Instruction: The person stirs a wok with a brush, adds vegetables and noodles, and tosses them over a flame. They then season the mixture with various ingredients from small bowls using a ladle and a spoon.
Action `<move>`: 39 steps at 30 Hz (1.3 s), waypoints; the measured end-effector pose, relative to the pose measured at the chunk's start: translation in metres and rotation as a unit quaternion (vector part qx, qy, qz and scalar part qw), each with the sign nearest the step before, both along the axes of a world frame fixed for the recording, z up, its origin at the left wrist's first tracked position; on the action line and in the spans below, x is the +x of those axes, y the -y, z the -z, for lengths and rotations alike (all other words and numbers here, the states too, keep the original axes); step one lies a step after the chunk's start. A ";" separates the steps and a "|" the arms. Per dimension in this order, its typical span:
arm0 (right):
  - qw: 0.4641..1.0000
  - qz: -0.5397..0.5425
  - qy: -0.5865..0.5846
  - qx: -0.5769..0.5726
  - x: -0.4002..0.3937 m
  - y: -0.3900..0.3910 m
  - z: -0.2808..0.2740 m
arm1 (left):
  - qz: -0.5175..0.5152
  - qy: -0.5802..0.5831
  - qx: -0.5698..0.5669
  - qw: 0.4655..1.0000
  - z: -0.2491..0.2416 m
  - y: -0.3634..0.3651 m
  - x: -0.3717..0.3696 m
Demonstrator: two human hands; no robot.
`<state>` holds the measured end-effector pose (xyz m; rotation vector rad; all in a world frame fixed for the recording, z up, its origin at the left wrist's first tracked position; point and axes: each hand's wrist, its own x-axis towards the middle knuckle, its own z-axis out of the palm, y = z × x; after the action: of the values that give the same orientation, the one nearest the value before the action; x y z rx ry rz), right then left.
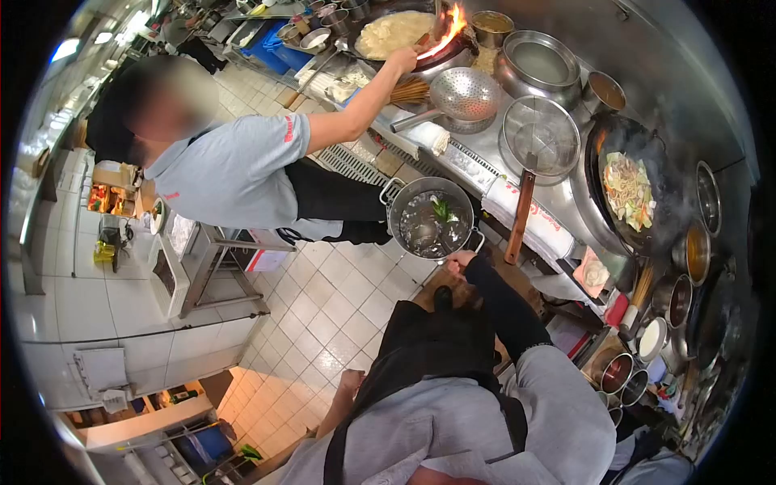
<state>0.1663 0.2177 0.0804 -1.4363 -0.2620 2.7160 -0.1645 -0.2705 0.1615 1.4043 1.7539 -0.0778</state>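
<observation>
My right hand [461, 263], below a black sleeve, is closed on the near loop handle of a metal pot [432, 187]. The pot is held over the tiled floor, beside the counter's front edge. A few green leafy pieces [440, 208] lie inside its shiny interior, which seems to hold clear liquid. My left hand [352, 380] hangs low by my side, fingers curled, with nothing visible in it. To the right, a wok [602, 186] steams around noodles with vegetables [629, 191]. A wire strainer [541, 137] with a wooden handle lies on the counter nearby.
A co-worker [234, 170] in a grey shirt stands close on the left, one arm reaching to a flaming wok [396, 36]. A perforated ladle [465, 95] and a large stockpot [540, 61] stand on the counter. Sauce pots [614, 372] line the right side.
</observation>
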 end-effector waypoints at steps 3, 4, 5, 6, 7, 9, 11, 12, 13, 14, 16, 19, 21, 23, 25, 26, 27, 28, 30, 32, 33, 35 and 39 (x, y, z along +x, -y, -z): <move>0.973 0.108 -0.151 -0.135 0.028 0.017 -0.023 | -0.121 0.016 -0.088 0.989 0.001 -0.003 0.004; 0.969 0.127 -0.150 -0.151 0.040 0.024 -0.042 | -0.107 0.005 -0.098 0.989 0.002 -0.006 0.004; 0.965 0.143 -0.156 -0.154 0.051 0.035 -0.060 | -0.014 -0.034 -0.081 0.996 0.004 -0.014 0.003; 0.962 0.158 -0.162 -0.155 0.061 0.047 -0.077 | 0.079 -0.072 -0.060 0.992 0.005 -0.023 0.004; 0.958 0.174 -0.168 -0.155 0.071 0.058 -0.093 | 0.095 -0.059 -0.056 0.992 0.007 -0.033 0.005; 0.949 0.191 -0.189 -0.165 0.090 0.077 -0.122 | 0.129 -0.035 -0.047 0.990 0.008 -0.057 0.007; 0.943 0.205 -0.209 -0.156 0.107 0.091 -0.154 | -0.260 0.092 -0.123 0.953 0.011 -0.088 0.019; 0.942 0.210 -0.218 -0.144 0.115 0.097 -0.172 | -0.441 0.150 -0.155 0.871 0.012 -0.105 0.023; 0.940 0.216 -0.227 -0.130 0.123 0.101 -0.189 | -0.466 0.169 -0.156 0.854 0.015 -0.120 0.024; 0.927 0.224 -0.271 -0.131 0.131 0.104 -0.204 | -0.490 0.188 -0.157 0.837 0.018 -0.137 0.026; 0.917 0.255 -0.286 -0.114 0.149 0.106 -0.246 | -0.518 0.210 -0.147 0.816 0.024 -0.169 0.031; 0.899 0.299 -0.311 -0.072 0.183 0.109 -0.295 | -0.477 0.219 -0.131 0.841 0.025 -0.218 0.043; 0.894 0.324 -0.308 -0.025 0.209 0.109 -0.326 | -0.475 0.219 -0.120 0.844 0.016 -0.244 0.059; 0.881 0.361 -0.305 -0.001 0.237 0.107 -0.357 | -0.470 0.222 -0.109 0.848 0.005 -0.267 0.077; 0.880 0.393 -0.261 0.048 0.268 0.104 -0.383 | -0.461 0.232 -0.116 0.849 0.016 -0.274 0.085; 0.882 0.399 -0.237 0.082 0.286 0.101 -0.390 | -0.458 0.228 -0.118 0.851 0.014 -0.277 0.092; 0.876 0.418 -0.219 0.097 0.302 0.098 -0.397 | -0.454 0.230 -0.125 0.852 0.019 -0.276 0.095; 0.874 0.428 -0.193 0.125 0.317 0.093 -0.409 | -0.449 0.231 -0.132 0.853 0.026 -0.273 0.096; 0.877 0.428 -0.092 0.198 0.345 0.079 -0.429 | -0.425 0.230 -0.170 0.858 0.039 -0.265 0.096; 0.868 0.386 0.075 0.302 0.365 0.063 -0.435 | -0.398 0.210 -0.179 0.875 0.043 -0.255 0.099; 0.858 0.345 0.161 0.345 0.378 0.053 -0.421 | -0.389 0.200 -0.181 0.881 0.044 -0.248 0.099; 0.736 0.176 0.445 0.479 0.384 0.043 -0.414 | -0.249 0.169 -0.131 0.944 0.053 -0.227 0.090; 0.377 0.093 0.690 0.611 0.378 0.044 -0.349 | -0.184 0.179 -0.102 0.961 0.063 -0.206 0.076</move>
<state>0.5442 0.1738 0.4292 -2.0332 -1.4372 -0.1156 -0.0881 -0.0640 0.0981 0.8657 1.6188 0.1817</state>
